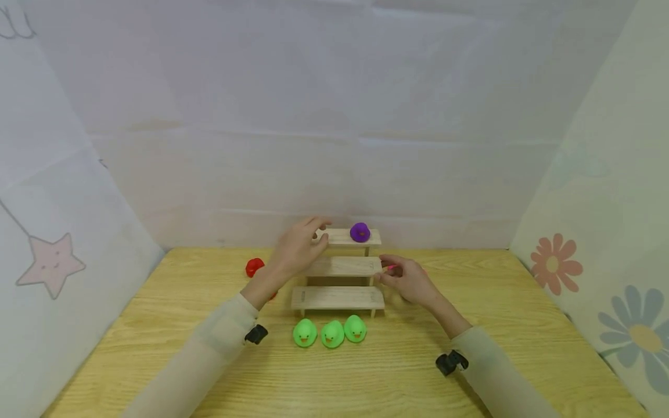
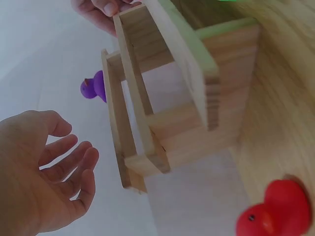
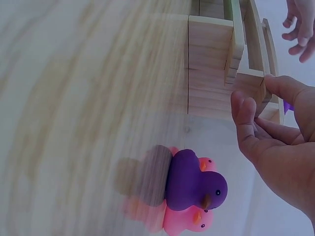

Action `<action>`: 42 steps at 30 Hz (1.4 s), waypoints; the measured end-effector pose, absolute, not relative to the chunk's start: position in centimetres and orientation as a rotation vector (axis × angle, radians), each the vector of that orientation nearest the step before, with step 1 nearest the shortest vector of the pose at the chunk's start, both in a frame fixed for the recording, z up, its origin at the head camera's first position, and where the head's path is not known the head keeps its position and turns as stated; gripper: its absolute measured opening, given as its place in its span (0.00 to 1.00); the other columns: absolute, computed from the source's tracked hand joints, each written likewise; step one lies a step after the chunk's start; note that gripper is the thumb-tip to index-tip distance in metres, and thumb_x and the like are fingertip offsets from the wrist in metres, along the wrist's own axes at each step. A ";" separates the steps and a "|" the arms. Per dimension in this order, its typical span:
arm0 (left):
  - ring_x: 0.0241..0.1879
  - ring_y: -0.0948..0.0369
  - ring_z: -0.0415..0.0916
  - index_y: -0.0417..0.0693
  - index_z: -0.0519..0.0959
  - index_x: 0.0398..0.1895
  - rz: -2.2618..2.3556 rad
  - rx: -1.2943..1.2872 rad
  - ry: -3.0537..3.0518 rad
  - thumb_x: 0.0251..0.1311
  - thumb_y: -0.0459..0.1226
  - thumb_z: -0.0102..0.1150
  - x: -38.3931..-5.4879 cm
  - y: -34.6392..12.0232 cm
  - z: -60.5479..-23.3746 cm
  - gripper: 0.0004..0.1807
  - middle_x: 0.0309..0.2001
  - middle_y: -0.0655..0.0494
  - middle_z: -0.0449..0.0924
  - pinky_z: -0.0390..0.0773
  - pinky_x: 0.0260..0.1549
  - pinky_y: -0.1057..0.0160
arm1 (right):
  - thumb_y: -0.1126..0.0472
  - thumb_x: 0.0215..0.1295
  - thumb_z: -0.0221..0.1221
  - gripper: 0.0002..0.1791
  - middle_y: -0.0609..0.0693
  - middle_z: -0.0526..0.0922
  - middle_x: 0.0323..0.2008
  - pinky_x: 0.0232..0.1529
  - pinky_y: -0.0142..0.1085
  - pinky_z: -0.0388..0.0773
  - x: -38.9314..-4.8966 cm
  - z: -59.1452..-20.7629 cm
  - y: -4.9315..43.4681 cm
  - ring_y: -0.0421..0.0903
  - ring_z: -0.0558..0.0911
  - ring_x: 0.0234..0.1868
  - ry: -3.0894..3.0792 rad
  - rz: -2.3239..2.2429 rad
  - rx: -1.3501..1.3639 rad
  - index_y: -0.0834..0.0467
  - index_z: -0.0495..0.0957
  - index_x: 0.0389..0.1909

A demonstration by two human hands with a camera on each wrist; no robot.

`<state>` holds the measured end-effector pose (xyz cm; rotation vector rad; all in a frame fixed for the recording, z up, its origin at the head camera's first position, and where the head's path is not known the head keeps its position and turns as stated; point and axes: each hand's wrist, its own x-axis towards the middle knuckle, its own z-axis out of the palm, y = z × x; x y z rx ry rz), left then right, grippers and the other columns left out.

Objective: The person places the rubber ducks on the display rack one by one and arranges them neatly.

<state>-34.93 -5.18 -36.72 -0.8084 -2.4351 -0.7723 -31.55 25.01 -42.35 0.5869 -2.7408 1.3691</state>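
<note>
A three-step wooden stand [image 1: 337, 297] is in the middle of the table, with a purple duck [image 1: 360, 233] on its top step toward the right. My left hand [image 1: 299, 247] hovers by the left end of that top step, fingers loosely bent and nothing in them. At the right end of the middle step, my right hand [image 1: 409, 280] pinches the board's edge between thumb and fingers. In the left wrist view, a red duck [image 2: 278, 211] sits on the table beside the stand. Three green ducks [image 1: 332, 334] line up before the lowest step.
Right of the stand, another purple duck [image 3: 189, 184] stands on the table among pink ducks [image 3: 184, 221], mostly hidden behind my right hand in the head view. Pale cloth walls [image 1: 334, 145] enclose the table [image 1: 397, 371] at the back and both sides.
</note>
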 end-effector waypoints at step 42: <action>0.52 0.39 0.75 0.28 0.76 0.60 -0.771 -0.620 -2.906 0.62 0.27 0.65 -37.0 -20.0 -44.0 0.23 0.56 0.31 0.76 0.77 0.50 0.42 | 0.53 0.70 0.66 0.34 0.59 0.79 0.60 0.49 0.46 0.82 -31.0 -41.7 25.0 0.50 0.83 0.49 -2.745 1.364 0.595 0.63 0.69 0.72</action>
